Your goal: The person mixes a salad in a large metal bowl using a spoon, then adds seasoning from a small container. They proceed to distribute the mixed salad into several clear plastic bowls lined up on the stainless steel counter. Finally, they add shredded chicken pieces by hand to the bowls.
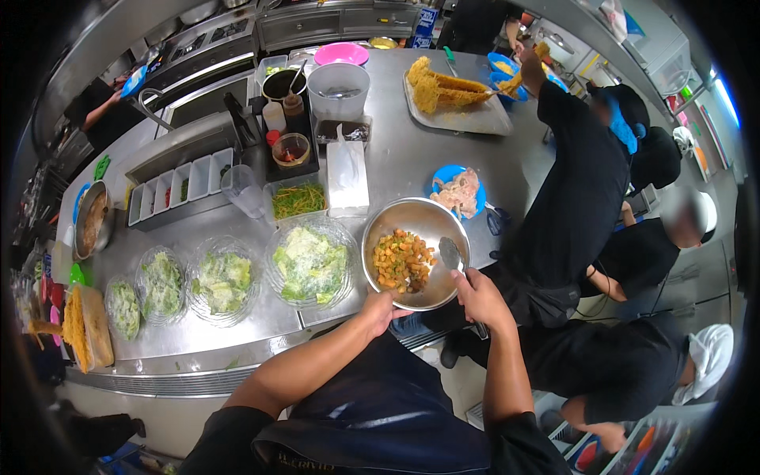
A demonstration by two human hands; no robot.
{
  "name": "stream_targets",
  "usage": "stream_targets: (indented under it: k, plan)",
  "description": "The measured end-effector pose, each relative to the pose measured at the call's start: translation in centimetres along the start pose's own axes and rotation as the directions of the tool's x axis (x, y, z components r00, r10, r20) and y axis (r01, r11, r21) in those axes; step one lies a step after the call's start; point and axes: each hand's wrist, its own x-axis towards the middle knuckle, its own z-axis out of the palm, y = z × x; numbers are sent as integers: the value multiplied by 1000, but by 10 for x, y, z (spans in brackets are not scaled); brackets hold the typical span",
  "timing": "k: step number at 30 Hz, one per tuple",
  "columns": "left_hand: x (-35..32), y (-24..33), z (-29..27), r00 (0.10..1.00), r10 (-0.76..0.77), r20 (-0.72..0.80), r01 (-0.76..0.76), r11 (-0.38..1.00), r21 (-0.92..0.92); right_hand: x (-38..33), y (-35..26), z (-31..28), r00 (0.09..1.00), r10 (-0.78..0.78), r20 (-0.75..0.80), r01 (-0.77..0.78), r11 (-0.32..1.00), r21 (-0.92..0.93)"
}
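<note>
My left hand [381,310] grips the near rim of a steel mixing bowl [427,220], its thumb over the edge. The bowl is tilted slightly and holds browned bread cubes [402,257], probably croutons, with green flecks. Closed around the handle of a metal spoon [450,252] is my right hand [481,298]; the spoon's head rests over the bowl's right side. Left of the bowl stands a large clear glass bowl of grated-cheese-topped lettuce [311,265]. Further left come more such salads [220,275], in smaller glass dishes.
Behind the bowl are a blue plate of raw meat [459,192], a white box [347,178] and shredded greens [297,202]. A tray of breaded pieces [451,91] lies farther back. A co-worker in black [570,190] stands close on the right; several other people are around.
</note>
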Motion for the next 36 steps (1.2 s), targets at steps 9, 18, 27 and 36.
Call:
stream_targets:
  k: [9,18,27,36]
  plan:
    - [-96,42,48,773,580,259,-586,496,641,62,0,35,968,94,233,-250,265,931]
    - [-94,71,87,358,655,666,-725,-254,640,68,-68,35,980,171,104,-99,-35,994]
    - [-109,117,71,260,661,704,-276,-648,710,91,-115,77,987,146,63,-72,53,996]
    - [-149,188,61,270,896,352,-94,-339,936,308,-306,127,959,-171,225,-115,490,864]
